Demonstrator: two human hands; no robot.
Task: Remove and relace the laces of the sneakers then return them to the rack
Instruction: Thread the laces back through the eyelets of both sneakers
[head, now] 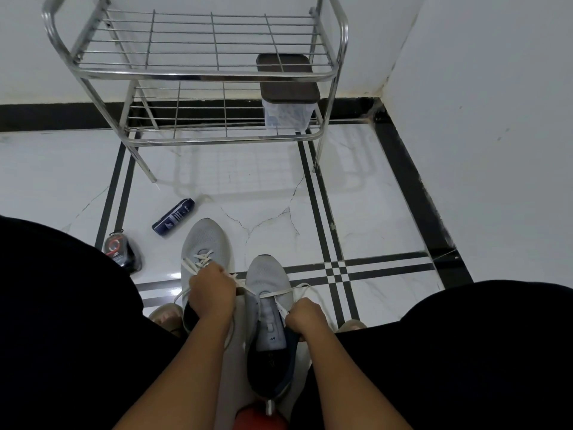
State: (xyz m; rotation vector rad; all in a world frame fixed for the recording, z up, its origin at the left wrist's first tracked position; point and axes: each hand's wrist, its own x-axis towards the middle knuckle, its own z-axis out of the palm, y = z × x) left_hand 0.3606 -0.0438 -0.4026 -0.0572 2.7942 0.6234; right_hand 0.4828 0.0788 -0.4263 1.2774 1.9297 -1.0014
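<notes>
Two light grey sneakers stand side by side on the floor between my knees, toes pointing away. The left sneaker (pixel 204 243) still has white lace crossed over its tongue. On the right sneaker (pixel 268 280) a white lace (pixel 274 293) stretches taut across the upper. My left hand (pixel 212 291) grips one end of that lace over the left sneaker's opening. My right hand (pixel 305 318) pinches the lace at the right sneaker's right edge, near its eyelets. The metal shoe rack (pixel 198 77) stands ahead against the wall, with no shoes on its shelves.
A clear plastic box with a dark lid (pixel 288 97) sits on the rack's lower shelf at the right. A dark blue tube (pixel 173 217) and a black polish container (pixel 122 252) lie on the white tiled floor to the left. My black-clad knees flank the shoes.
</notes>
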